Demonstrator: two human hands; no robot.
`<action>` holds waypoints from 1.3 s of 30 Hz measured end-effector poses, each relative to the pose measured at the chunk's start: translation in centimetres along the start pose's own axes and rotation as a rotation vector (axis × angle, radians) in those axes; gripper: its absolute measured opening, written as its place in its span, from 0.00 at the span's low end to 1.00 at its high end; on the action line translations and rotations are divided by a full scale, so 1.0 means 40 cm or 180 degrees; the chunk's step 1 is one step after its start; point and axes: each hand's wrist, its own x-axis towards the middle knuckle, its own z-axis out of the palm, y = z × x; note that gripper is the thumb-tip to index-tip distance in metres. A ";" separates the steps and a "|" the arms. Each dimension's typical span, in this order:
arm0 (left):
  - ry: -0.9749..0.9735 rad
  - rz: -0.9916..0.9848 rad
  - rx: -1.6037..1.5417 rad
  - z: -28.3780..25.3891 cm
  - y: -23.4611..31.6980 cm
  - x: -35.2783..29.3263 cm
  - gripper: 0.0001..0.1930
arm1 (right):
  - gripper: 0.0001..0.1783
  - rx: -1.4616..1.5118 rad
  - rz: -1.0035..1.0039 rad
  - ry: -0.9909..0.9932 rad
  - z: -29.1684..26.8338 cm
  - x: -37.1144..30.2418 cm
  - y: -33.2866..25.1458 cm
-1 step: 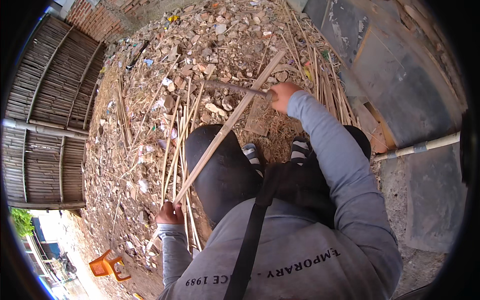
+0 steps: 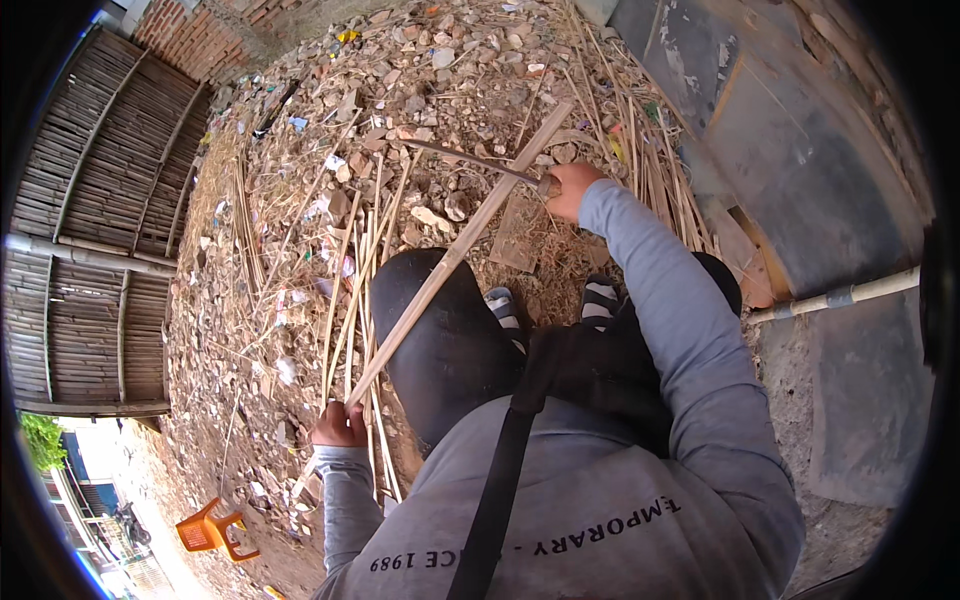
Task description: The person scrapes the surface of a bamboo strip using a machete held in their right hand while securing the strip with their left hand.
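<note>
A long, flat bamboo strip (image 2: 455, 256) slants across my left thigh, from low left to far right. Its lower end is in the closed fingers of my left hand (image 2: 340, 426). My right hand (image 2: 574, 190) is wrapped round the short handle of a machete (image 2: 470, 158). The thin dark blade points left and crosses the strip near its far end; whether its edge is biting in, I cannot tell. Several narrow bamboo strips (image 2: 358, 290) lie on the ground left of my leg, partly under the strip I hold.
Stony rubble (image 2: 430, 80) and dry scraps cover the ground. A bamboo-slat panel (image 2: 100, 150) stands left, dark sheets (image 2: 800, 190) right. More strips (image 2: 655, 170) lie beside the sheets. An orange plastic chair (image 2: 205, 532) is at the lower left. My sandalled feet (image 2: 600, 300) are between.
The machete blade has tilted, its tip a little farther away, and it now looks thinner and sharper. My right hand has shifted slightly right. My left hand and the strip look still.
</note>
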 end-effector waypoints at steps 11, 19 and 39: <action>0.0064 -0.0082 0.0043 0.020 0.009 0.009 0.15 | 0.18 -0.0049 0.0294 -0.0049 -0.023 0.006 0.016; 0.0052 -0.0134 -0.0023 0.025 -0.006 -0.017 0.14 | 0.15 -0.0794 -0.0640 -0.0169 -0.026 -0.078 -0.190; -0.0122 -0.0192 0.0214 -0.047 0.013 0.008 0.12 | 0.15 -0.0348 0.0565 -0.0139 -0.031 0.035 0.049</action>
